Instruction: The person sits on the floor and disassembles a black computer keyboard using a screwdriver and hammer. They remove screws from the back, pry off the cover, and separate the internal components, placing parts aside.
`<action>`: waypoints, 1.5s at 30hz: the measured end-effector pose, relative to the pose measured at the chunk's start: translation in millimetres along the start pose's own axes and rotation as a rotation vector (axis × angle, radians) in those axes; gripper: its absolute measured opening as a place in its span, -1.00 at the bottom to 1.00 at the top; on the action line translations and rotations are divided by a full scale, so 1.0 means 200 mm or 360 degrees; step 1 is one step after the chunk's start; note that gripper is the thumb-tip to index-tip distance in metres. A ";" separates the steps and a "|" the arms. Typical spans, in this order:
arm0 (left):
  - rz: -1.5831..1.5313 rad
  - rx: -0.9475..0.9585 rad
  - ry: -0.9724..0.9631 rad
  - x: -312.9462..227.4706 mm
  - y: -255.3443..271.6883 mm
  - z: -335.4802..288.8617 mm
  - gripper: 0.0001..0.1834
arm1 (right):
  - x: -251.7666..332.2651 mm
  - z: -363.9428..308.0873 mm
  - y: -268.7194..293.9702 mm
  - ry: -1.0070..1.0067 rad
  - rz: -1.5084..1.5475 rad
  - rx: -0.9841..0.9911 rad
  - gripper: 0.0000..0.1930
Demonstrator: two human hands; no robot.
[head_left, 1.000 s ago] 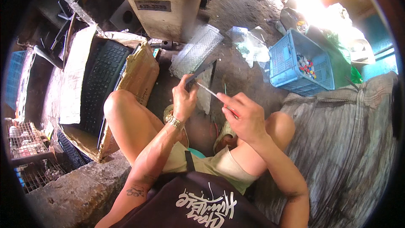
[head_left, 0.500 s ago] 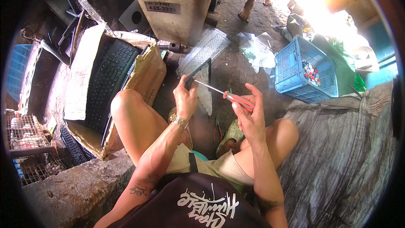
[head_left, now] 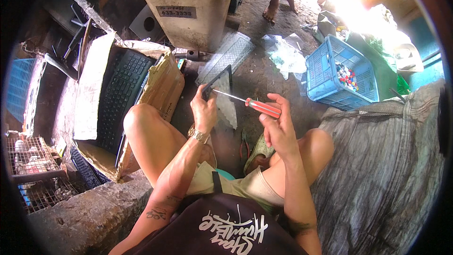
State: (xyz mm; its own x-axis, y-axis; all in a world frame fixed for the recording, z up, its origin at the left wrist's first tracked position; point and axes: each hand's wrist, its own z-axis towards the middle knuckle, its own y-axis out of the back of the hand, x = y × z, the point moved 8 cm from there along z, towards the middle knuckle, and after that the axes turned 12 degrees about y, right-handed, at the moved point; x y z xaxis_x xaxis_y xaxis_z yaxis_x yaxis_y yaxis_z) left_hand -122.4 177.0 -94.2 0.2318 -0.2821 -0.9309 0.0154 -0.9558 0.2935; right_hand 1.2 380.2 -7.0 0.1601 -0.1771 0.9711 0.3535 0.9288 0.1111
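Note:
My left hand (head_left: 204, 109) grips the near end of a dark, thin, flat panel (head_left: 219, 79). It is seen nearly edge-on, so its exact kind cannot be made out. In my right hand (head_left: 279, 125) is a screwdriver (head_left: 264, 108) with a red and pale striped handle, pinched between thumb and fingers. Its metal shaft points left, and the tip reaches the panel's side close to my left fingers. Whether the tip sits in a screw is too small to tell. Pliers (head_left: 245, 144) with red handles lie on the ground below, between my legs.
To the left, a cardboard box (head_left: 163, 89) holds black keyboards (head_left: 123, 89). A large beige bin (head_left: 188, 23) stands ahead. On the right are a blue crate (head_left: 325, 73) with small colourful pieces and a grey woven sack (head_left: 377, 170). Clear plastic sheets (head_left: 284, 54) lie ahead. Another person's bare legs (head_left: 278, 0) show beyond.
The screwdriver's handle has turned a little in my right fingers and sits slightly further left. Both hands keep their holds. The other person's feet have shifted.

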 end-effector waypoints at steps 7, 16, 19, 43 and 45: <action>-0.0021 0.0005 -0.0002 0.01 -0.01 0.00 -0.75 | 0.05 0.00 -0.01 -0.0135 0.0088 0.0196 -0.39; -0.0036 0.0048 -0.0096 -0.01 -0.05 -0.04 -0.77 | -0.03 -0.03 -0.08 -0.0193 -0.0207 0.0329 -0.58; -0.0071 0.0087 -0.0107 -0.02 -0.07 -0.05 -0.74 | -0.02 -0.04 -0.05 -0.0024 -0.0328 0.0318 -0.56; -0.0515 0.0676 -0.0120 -0.09 -0.14 -0.09 -0.35 | -0.30 0.17 -0.36 0.0449 -0.0461 -0.0305 -0.82; -0.0434 0.0569 -0.0122 -0.07 -0.12 -0.07 -0.35 | -0.37 0.18 -0.33 0.0247 -0.0420 -0.0306 -0.87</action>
State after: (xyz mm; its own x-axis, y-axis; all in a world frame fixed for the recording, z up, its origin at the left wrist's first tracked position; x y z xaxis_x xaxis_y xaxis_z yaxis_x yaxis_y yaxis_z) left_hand -111.7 204.7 -84.1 0.1933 -0.0085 -0.9811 -0.2738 -0.9607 -0.0456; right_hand -68.2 343.2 -79.1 0.1727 -0.4638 0.8690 0.5656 0.7689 0.2980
